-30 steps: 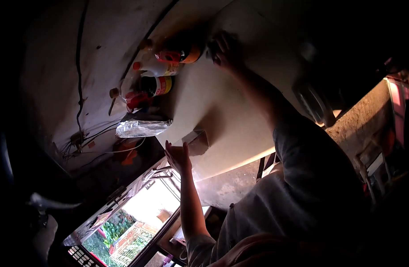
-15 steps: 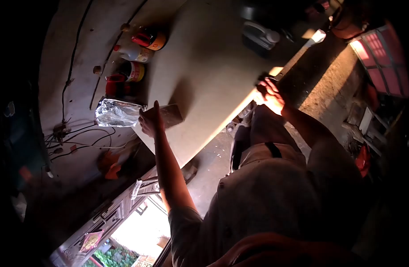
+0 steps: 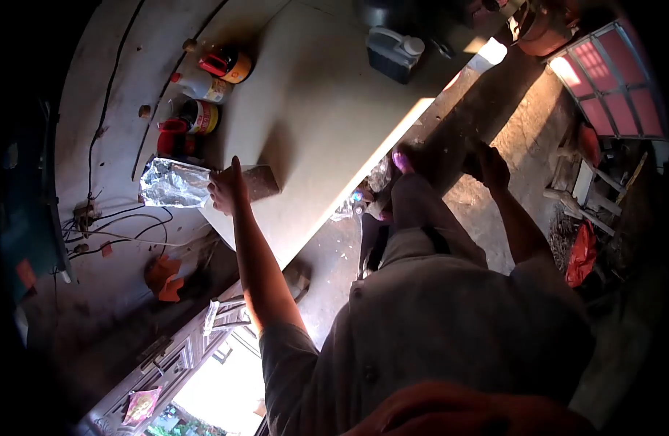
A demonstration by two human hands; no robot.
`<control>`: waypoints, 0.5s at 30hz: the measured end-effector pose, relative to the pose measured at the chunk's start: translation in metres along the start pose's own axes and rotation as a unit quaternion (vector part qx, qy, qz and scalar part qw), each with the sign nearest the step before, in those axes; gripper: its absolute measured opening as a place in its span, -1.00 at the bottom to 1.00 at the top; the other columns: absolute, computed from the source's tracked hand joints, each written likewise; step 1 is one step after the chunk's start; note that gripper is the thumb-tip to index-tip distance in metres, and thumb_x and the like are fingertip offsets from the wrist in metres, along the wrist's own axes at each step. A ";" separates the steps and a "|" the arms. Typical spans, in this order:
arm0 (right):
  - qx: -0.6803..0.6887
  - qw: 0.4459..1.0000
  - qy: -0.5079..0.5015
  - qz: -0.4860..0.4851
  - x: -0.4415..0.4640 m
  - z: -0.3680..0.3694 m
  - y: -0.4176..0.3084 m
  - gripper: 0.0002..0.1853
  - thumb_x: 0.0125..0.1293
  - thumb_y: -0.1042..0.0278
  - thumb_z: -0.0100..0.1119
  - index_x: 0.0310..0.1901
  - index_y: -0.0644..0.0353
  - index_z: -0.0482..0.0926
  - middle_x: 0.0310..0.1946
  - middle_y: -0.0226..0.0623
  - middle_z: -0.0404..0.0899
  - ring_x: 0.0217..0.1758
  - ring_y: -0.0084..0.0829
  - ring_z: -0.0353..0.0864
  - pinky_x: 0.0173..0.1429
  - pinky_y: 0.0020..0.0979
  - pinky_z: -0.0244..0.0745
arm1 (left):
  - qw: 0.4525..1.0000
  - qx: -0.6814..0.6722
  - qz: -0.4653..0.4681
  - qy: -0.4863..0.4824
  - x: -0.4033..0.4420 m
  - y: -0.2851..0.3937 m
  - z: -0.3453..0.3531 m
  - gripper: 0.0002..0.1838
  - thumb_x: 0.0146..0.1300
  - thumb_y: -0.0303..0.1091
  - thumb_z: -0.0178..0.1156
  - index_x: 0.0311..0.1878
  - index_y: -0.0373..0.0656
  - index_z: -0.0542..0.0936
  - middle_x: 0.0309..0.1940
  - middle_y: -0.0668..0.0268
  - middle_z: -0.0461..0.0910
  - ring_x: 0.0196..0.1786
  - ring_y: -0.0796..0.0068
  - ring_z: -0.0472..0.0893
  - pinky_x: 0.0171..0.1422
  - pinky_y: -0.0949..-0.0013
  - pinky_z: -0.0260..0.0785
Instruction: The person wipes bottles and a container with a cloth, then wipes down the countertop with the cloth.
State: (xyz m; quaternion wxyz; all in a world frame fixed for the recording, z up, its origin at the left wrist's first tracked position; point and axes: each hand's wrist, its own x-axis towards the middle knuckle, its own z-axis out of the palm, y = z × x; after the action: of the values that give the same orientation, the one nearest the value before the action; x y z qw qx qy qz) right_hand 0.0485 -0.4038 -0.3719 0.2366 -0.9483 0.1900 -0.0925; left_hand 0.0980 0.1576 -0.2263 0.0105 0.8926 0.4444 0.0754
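My left hand (image 3: 229,190) is closed at the near-left corner of the table, its thumb pointing away from me. Its fingers grip the right end of a crinkled silver foil packet (image 3: 176,183). On the other side of the hand sits a brown, box-like block (image 3: 262,183); whether it joins the foil is hidden by the hand. My right hand (image 3: 493,167) hangs over the floor, off the table's edge, with fingers curled. Something dark shows beside those fingers, too shadowed to name.
Bottles with red parts (image 3: 202,116) line the wall side of the table (image 3: 313,109). A dark jug with a pale cap (image 3: 394,54) stands at the far end. Cables (image 3: 131,214) hang along the wall. A pink-panelled frame (image 3: 607,80) and a red bag (image 3: 582,254) are at right.
My right hand has moved right, from the sunlit table edge to over the floor. My left hand stays at the foil packet. The whole view has shifted slightly.
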 end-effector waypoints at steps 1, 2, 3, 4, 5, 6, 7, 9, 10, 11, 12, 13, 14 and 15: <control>0.032 0.956 -0.236 0.170 0.008 -0.025 -0.026 -0.36 0.23 -0.29 -0.23 -0.48 0.22 0.51 -0.56 -0.11 0.53 -0.42 -0.20 0.57 -0.29 -0.21 0.41 | 1.000 -0.009 0.014 0.010 -0.001 -0.003 0.002 -0.11 -0.11 0.48 -0.01 0.17 -0.01 0.33 0.03 0.11 0.42 0.07 0.13 0.43 0.09 0.04 0.25; -0.018 0.830 -0.469 0.301 0.017 -0.051 -0.052 -0.35 0.23 -0.30 -0.24 -0.46 0.24 0.52 -0.59 -0.16 0.53 -0.46 -0.31 0.58 -0.30 -0.25 0.41 | 1.000 -0.006 0.017 0.007 -0.004 -0.006 0.002 -0.11 -0.11 0.48 -0.01 0.17 -0.01 0.33 0.03 0.11 0.42 0.07 0.13 0.43 0.09 0.04 0.25; -0.005 0.856 -0.462 0.231 0.022 -0.037 -0.039 -0.40 0.23 -0.25 -0.18 -0.41 0.23 0.52 -0.55 -0.20 0.53 -0.44 -0.36 0.56 -0.29 -0.31 0.41 | 1.000 -0.001 0.010 0.000 -0.003 -0.004 0.001 -0.11 -0.11 0.48 -0.01 0.17 -0.01 0.33 0.03 0.11 0.42 0.07 0.13 0.44 0.08 0.04 0.25; 0.008 0.878 -0.452 0.159 0.027 -0.019 -0.027 -0.46 0.22 -0.21 -0.12 -0.36 0.22 0.52 -0.50 -0.24 0.53 -0.41 -0.41 0.55 -0.28 -0.38 0.40 | 1.000 0.005 0.002 -0.006 -0.001 -0.001 -0.001 -0.11 -0.10 0.47 -0.01 0.17 -0.01 0.33 0.03 0.11 0.42 0.07 0.13 0.44 0.08 0.05 0.25; 0.007 0.878 -0.452 0.159 0.032 -0.005 -0.027 -0.46 0.22 -0.21 -0.12 -0.36 0.22 0.52 -0.50 -0.24 0.53 -0.41 -0.41 0.55 -0.28 -0.38 0.40 | 1.000 0.002 -0.006 -0.018 -0.003 0.002 -0.006 -0.11 -0.10 0.47 0.00 0.18 -0.02 0.33 0.04 0.12 0.41 0.09 0.15 0.42 0.10 0.06 0.24; 0.142 0.881 -0.441 0.096 0.036 0.008 -0.032 -0.55 0.19 -0.10 -0.02 -0.34 0.23 0.50 -0.51 -0.26 0.51 -0.43 -0.43 0.52 -0.33 -0.40 0.41 | 1.000 0.003 -0.006 -0.019 -0.003 0.002 -0.005 -0.11 -0.10 0.47 0.00 0.18 -0.02 0.33 0.04 0.12 0.41 0.09 0.15 0.42 0.10 0.06 0.24; 0.275 0.864 -0.420 0.031 0.039 0.013 -0.047 -0.62 0.16 0.01 0.09 -0.31 0.24 0.47 -0.51 -0.27 0.49 -0.44 -0.46 0.50 -0.37 -0.43 0.41 | 1.000 0.000 -0.003 -0.016 -0.003 0.001 -0.003 -0.11 -0.10 0.46 0.01 0.18 -0.02 0.32 0.05 0.12 0.41 0.11 0.16 0.41 0.11 0.06 0.23; 0.357 0.888 -0.276 -0.090 0.041 0.004 -0.107 -0.62 0.13 0.16 0.14 -0.11 0.27 0.45 -0.33 -0.27 0.51 -0.18 -0.41 0.50 -0.08 -0.40 0.39 | 1.000 -0.003 -0.005 -0.011 -0.001 0.001 -0.003 -0.12 -0.09 0.46 0.01 0.18 -0.02 0.32 0.05 0.13 0.40 0.13 0.17 0.39 0.12 0.07 0.22; 0.366 0.888 -0.258 -0.101 0.047 0.001 -0.137 -0.60 0.14 0.15 0.14 -0.10 0.27 0.42 -0.25 -0.21 0.50 -0.14 -0.36 0.49 -0.02 -0.36 0.37 | 1.000 -0.007 -0.007 -0.016 -0.002 0.002 -0.004 -0.12 -0.09 0.45 0.02 0.19 -0.01 0.32 0.06 0.13 0.40 0.14 0.18 0.38 0.13 0.07 0.21; 0.350 0.886 -0.263 -0.152 0.060 0.000 -0.159 -0.60 0.14 0.17 0.15 -0.08 0.28 0.41 -0.25 -0.14 0.51 -0.12 -0.31 0.51 -0.03 -0.35 0.38 | 1.000 -0.012 -0.009 -0.022 -0.002 0.002 -0.005 -0.12 -0.08 0.44 0.03 0.19 -0.01 0.31 0.06 0.14 0.39 0.15 0.18 0.37 0.14 0.07 0.20; 0.320 0.907 -0.249 -0.113 0.064 -0.006 -0.190 -0.61 0.13 0.22 0.18 -0.09 0.29 0.40 -0.25 -0.07 0.52 -0.11 -0.28 0.54 -0.08 -0.34 0.41 | 1.000 -0.010 -0.013 -0.021 -0.001 0.003 -0.005 -0.12 -0.08 0.44 0.03 0.19 -0.01 0.31 0.06 0.14 0.39 0.15 0.18 0.37 0.14 0.07 0.20; 0.339 0.912 -0.190 -0.135 0.068 -0.004 -0.216 -0.63 0.11 0.24 0.21 -0.11 0.26 0.41 -0.30 -0.09 0.53 -0.16 -0.26 0.55 -0.15 -0.33 0.44 | 1.000 -0.012 -0.011 -0.021 -0.001 0.003 -0.004 -0.13 -0.08 0.43 0.03 0.19 -0.01 0.31 0.06 0.13 0.39 0.14 0.17 0.37 0.14 0.07 0.21; 0.325 0.917 -0.091 -0.213 0.071 0.000 -0.238 -0.62 0.05 0.27 0.25 -0.10 0.19 0.43 -0.31 -0.10 0.51 -0.22 -0.21 0.55 -0.19 -0.29 0.47 | 1.000 -0.014 -0.008 -0.022 -0.001 0.003 -0.003 -0.13 -0.07 0.43 0.04 0.19 -0.02 0.31 0.06 0.13 0.39 0.13 0.16 0.38 0.14 0.06 0.21; 0.294 0.912 -0.075 -0.276 0.075 0.008 -0.254 -0.61 0.01 0.27 0.27 -0.10 0.15 0.44 -0.28 -0.13 0.49 -0.23 -0.20 0.54 -0.21 -0.28 0.47 | 1.000 -0.009 -0.010 -0.024 -0.001 0.001 -0.002 -0.13 -0.07 0.43 0.04 0.19 -0.02 0.31 0.06 0.13 0.39 0.13 0.16 0.38 0.14 0.06 0.21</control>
State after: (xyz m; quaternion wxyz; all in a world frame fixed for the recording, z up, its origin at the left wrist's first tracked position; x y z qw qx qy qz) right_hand 0.1995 -0.2236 -0.2495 0.4831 -0.8548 -0.1335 -0.1345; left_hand 0.0978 0.1557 -0.2246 0.0297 0.8894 0.4525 0.0580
